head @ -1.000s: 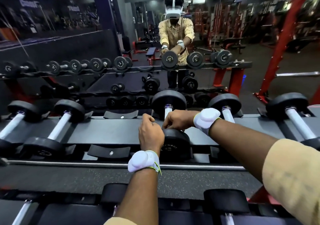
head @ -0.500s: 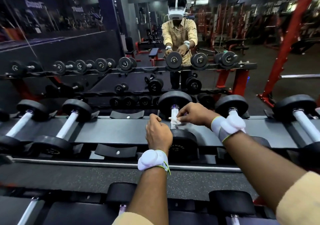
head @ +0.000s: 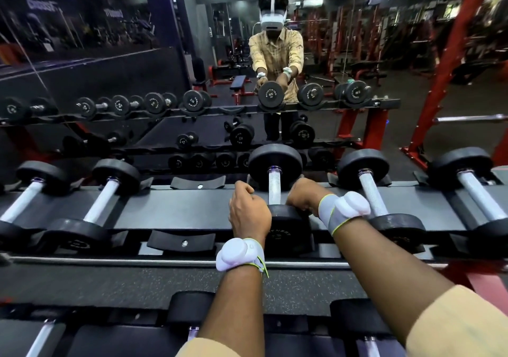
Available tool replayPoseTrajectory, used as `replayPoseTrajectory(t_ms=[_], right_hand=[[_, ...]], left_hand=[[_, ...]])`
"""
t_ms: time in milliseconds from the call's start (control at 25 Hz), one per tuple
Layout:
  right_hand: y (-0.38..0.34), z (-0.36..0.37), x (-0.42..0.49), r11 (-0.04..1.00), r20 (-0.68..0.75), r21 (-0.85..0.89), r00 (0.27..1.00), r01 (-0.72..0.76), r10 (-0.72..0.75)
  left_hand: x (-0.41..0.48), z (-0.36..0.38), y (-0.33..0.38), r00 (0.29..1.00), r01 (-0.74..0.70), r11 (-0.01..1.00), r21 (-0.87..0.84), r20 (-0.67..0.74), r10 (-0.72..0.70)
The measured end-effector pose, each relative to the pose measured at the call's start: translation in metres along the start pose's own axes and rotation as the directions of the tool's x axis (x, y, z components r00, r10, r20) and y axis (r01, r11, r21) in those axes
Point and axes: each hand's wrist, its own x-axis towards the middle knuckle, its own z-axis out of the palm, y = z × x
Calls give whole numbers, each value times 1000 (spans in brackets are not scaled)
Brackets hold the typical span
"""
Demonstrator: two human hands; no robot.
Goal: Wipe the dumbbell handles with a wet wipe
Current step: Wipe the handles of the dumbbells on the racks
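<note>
Left hand (head: 248, 211), right hand (head: 303, 195) curled, flanking black-headed dumbbell's (head: 275, 164) knurled steel handle (head: 274, 189) at near head's edge; can't tell what they grasp.

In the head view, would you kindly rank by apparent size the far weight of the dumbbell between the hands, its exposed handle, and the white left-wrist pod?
1. far weight
2. white left-wrist pod (nearer the camera)
3. exposed handle
</note>
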Motion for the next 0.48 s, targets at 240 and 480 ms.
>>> replayPoseTrajectory(t_ms=[240, 480], right_hand=[[-10, 0, -7, 994, -22, 106, 999, -38, 40], [1, 3, -7, 965, 67, 261, 998, -1, -17]], left_hand=[[-2, 0, 2, 1000, -14, 1000, -5, 2, 14], [0, 0, 0, 1000, -22, 1000, -4, 1, 22]])
